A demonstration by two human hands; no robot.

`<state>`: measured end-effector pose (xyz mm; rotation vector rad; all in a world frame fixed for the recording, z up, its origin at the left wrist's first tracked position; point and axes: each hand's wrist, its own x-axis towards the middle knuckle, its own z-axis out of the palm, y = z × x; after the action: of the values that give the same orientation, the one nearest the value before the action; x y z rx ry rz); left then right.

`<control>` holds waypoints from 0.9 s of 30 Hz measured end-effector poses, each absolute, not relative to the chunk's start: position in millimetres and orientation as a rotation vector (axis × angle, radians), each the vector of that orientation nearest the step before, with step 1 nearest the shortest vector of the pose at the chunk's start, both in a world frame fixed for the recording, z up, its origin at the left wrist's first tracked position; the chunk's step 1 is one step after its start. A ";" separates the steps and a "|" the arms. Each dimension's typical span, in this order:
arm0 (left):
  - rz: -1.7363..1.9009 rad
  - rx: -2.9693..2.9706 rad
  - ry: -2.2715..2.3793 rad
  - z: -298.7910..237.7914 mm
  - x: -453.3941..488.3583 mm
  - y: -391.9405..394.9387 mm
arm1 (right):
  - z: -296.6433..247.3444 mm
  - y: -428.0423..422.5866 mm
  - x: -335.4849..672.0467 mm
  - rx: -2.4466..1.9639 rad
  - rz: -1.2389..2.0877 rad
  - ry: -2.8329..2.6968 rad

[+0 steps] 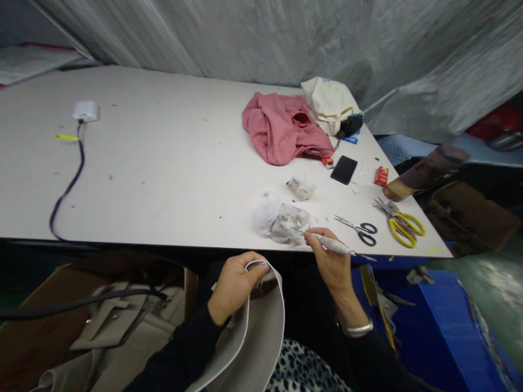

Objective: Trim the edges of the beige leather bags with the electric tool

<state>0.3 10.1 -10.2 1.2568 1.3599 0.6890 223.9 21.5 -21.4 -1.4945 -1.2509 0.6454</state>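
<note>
My left hand [233, 284] is closed on the upper edge of a light beige bag piece [267, 326], thumb inside the rim. The piece hangs open over my lap. Between the fingers of my right hand [333, 267] is a pen-like tool [332, 245] with a thick whitish handle. Its thin tip reaches a grey-white smeared lump [288, 220] lying in crumpled clear plastic near the table's front edge; whether it touches is too small to tell. A smaller plastic-wrapped lump [301, 188] sits just behind.
Black-handled scissors [359, 227] and yellow-handled scissors [402, 223] lie to the right, near a tumbler [425, 173], a small red box [381, 176] and a phone [344, 169]. Pink cloth [281, 128] is farther back. A carton [53, 288] of beige pieces stands below left, a blue bin [441, 321] below right.
</note>
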 end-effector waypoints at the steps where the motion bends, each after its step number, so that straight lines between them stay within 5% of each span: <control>1: 0.696 1.255 1.359 -9.4 0.8 10.6 | -21.9 22.6 224.9 -1.486 0.661 -1.260; 27: 0.639 1.202 1.344 -5.8 13.1 2.7 | -18.6 24.9 220.7 -1.411 0.438 -1.470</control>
<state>13.1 2.7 -5.8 1.2019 1.3436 0.6386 220.7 24.9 -18.6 -1.4112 -1.4705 0.4384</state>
